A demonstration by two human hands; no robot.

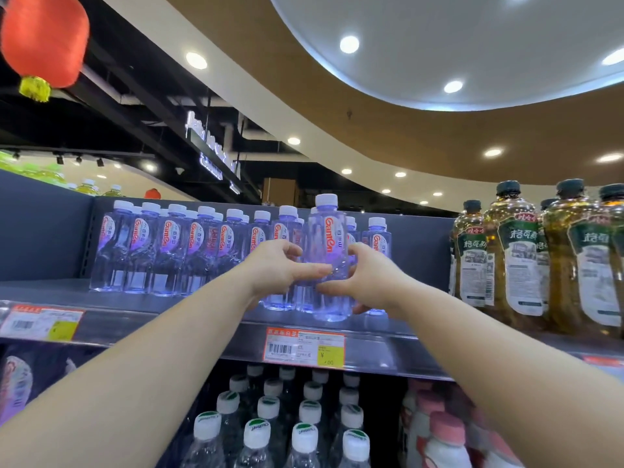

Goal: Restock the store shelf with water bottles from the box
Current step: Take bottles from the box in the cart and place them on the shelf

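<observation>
Two hands on one water bottle (327,255), upright at front edge of shelf (202,319): left hand (280,268) grips its left side, right hand (366,278) its right, fingers curled round. Row of bottles (175,251) stands left of grip & behind; oil bottles (526,261) right.

Two bare forearms in view, entering from the lower corners. No sleeves visible on either; both arms uncovered up to the frame edge. Left hand (280,265): no glove, no ring, no watch or band at the wrist. Right hand (366,275): likewise ungloved, wrist bare, no jewellery seen. Fingers (312,272) slender; nails short, unpainted as far as can be told, detail soft. Forearms smooth, no tattoos, marks or plasters apparent. Lower part of both arms slightly blurred near the edges. Nothing else of the person shows.
</observation>
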